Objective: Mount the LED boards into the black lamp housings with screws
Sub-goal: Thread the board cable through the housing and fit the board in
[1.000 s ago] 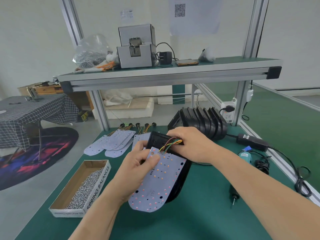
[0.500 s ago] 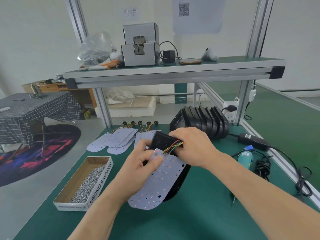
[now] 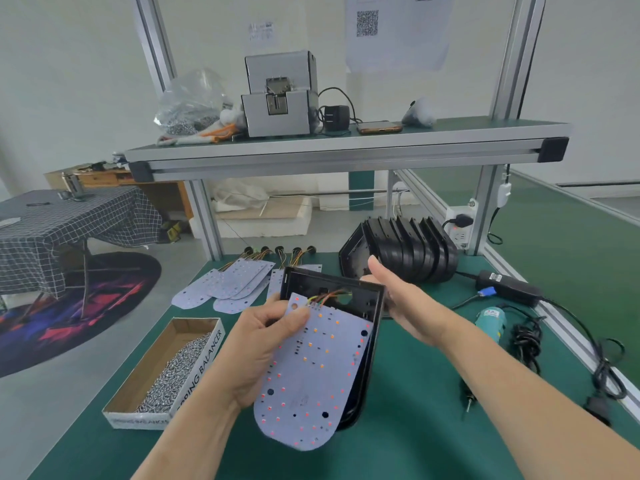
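Observation:
My left hand (image 3: pixel 263 344) grips a pale LED board (image 3: pixel 311 379) by its left edge, thumb on top near the coloured wires (image 3: pixel 325 296). The board lies over an open black lamp housing (image 3: pixel 360 299), and its wires run into a hole in the housing's floor. At the housing's right rim my right hand (image 3: pixel 398 296) holds it from behind and below, thumb raised. A cardboard box of screws (image 3: pixel 173 372) stands to the left. An electric screwdriver (image 3: pixel 490 327) lies at the right on the green mat.
Several spare LED boards (image 3: pixel 228 285) lie fanned at the back left of the mat. A row of stacked black housings (image 3: pixel 412 254) stands behind my hands. A power adapter (image 3: pixel 509 289) and cables run along the right edge. The shelf (image 3: pixel 346 147) overhead carries a screw feeder.
My right hand has left the wires on top and moved to the housing's right rim. The housing is tilted up towards me, so its inside and the wire hole show.

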`<action>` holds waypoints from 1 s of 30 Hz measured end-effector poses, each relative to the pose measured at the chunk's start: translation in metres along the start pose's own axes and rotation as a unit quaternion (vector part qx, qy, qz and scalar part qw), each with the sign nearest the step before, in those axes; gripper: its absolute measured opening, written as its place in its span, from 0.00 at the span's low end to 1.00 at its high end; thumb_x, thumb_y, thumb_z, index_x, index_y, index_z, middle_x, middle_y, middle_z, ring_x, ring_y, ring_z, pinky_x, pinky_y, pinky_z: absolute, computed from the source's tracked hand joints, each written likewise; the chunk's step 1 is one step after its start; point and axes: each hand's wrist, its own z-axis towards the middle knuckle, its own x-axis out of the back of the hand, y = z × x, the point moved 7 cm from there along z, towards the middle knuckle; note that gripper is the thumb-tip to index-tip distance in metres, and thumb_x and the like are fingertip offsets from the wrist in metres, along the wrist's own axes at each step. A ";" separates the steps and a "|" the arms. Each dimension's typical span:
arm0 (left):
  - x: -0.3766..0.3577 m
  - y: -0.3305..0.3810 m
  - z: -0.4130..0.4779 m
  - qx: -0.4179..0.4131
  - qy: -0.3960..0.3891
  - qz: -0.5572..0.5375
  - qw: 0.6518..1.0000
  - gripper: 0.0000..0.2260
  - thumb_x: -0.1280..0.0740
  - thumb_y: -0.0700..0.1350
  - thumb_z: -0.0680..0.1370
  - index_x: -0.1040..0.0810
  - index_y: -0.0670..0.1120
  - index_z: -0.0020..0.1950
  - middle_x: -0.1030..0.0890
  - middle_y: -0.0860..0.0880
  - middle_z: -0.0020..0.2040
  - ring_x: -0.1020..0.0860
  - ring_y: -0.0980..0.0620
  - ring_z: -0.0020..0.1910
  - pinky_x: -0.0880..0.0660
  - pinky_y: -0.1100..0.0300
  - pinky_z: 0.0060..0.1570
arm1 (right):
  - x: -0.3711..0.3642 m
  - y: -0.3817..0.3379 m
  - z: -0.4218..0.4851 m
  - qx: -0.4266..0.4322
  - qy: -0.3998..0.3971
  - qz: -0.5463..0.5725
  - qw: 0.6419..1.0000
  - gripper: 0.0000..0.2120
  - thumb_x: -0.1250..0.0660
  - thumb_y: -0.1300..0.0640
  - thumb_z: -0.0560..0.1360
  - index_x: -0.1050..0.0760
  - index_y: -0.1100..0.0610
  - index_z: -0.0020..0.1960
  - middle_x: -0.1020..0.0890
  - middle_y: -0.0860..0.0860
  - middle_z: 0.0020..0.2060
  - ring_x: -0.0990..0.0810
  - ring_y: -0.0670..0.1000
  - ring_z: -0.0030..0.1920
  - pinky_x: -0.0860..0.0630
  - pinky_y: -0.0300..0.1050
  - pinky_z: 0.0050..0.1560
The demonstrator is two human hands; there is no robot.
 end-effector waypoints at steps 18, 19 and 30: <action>-0.006 -0.001 0.010 -0.056 0.053 0.135 0.988 0.20 0.35 0.54 0.82 0.29 0.36 0.46 0.28 0.43 0.42 0.30 0.45 0.40 0.33 0.52 0.43 | -0.031 -0.039 -0.029 0.139 0.125 -0.357 0.915 0.13 0.23 0.49 0.72 0.23 0.56 0.47 0.33 0.46 0.71 0.46 0.44 0.76 0.44 0.42 0.74; -0.007 0.001 0.010 -0.083 0.052 0.184 0.978 0.15 0.39 0.55 0.83 0.24 0.45 0.48 0.25 0.44 0.44 0.27 0.46 0.43 0.29 0.52 0.45 | -0.029 -0.038 -0.027 0.117 0.127 -0.298 0.939 0.11 0.23 0.52 0.72 0.23 0.57 0.44 0.30 0.45 0.68 0.39 0.44 0.73 0.39 0.37 0.69; 0.005 -0.029 0.010 -0.078 0.131 0.112 0.982 0.24 0.45 0.62 0.82 0.46 0.64 0.78 0.28 0.82 0.39 0.27 0.79 0.45 0.29 0.74 0.45 | -0.031 -0.037 -0.012 0.169 0.180 -0.199 0.948 0.07 0.29 0.58 0.77 0.28 0.57 0.45 0.29 0.42 0.64 0.34 0.40 0.69 0.33 0.42 0.55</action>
